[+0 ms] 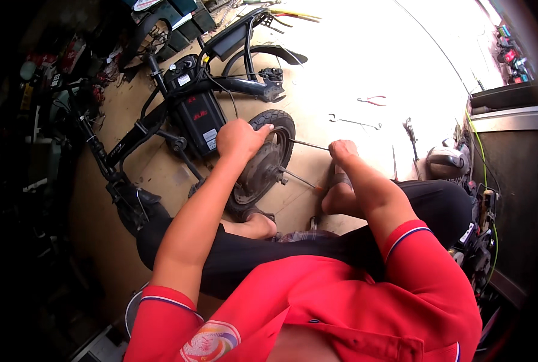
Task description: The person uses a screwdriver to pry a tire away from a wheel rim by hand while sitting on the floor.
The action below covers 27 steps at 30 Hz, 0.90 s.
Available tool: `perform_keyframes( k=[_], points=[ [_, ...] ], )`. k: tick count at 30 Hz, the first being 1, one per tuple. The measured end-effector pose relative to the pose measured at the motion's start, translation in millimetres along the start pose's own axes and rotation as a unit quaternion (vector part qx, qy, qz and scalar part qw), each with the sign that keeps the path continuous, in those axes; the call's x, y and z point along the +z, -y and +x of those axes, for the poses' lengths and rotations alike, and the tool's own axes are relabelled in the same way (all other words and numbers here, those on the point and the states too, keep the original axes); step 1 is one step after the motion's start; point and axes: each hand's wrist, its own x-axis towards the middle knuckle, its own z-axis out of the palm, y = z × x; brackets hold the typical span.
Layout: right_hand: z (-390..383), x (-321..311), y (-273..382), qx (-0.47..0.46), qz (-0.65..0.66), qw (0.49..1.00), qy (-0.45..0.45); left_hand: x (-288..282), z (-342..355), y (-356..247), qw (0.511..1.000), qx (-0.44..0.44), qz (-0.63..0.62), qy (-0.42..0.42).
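Note:
A small wheel (262, 163) with a black tire (285, 123) and a wide grey hub stands between my feet. My left hand (240, 140) grips the tire's upper edge, its thumb lying along the tread and the other fingers mostly hidden. My right hand (343, 149) is closed around the end of a thin metal rod (310, 145), whose kind I cannot make out. Its far tip meets the wheel at the rim beside the tire. From the hub's axle sticks out a thin rod or cable (299, 178), with an orange tip near my right foot.
An electric bike frame (154, 117) with a black battery box (198, 117) lies on its side at left. Pliers (373, 101), a wrench (355, 122) and an adjustable wrench (411, 136) lie on the floor to the right. A dark cabinet (513, 145) stands at far right.

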Motion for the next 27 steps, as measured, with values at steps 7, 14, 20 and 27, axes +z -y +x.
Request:
perform_keyframes(
  k=[7, 14, 20, 27],
  points=[
    [60, -12, 9, -0.05, -0.1, 0.994, -0.013, 4, -3, 16, 0.999, 0.002, 0.048, -0.015],
    [121, -56, 7, -0.189, -0.217, 0.956, -0.065, -2, -13, 6, 0.999, 0.038, 0.029, 0.01],
    [122, -158, 16, -0.212, -0.175, 0.955, 0.113, -3, -16, 11, 0.998, 0.04, -0.016, 0.035],
    [69, -329, -55, -0.295, -0.216, 0.925, 0.108, -9, -13, -6, 0.992, 0.06, -0.055, 0.095]
  ],
)
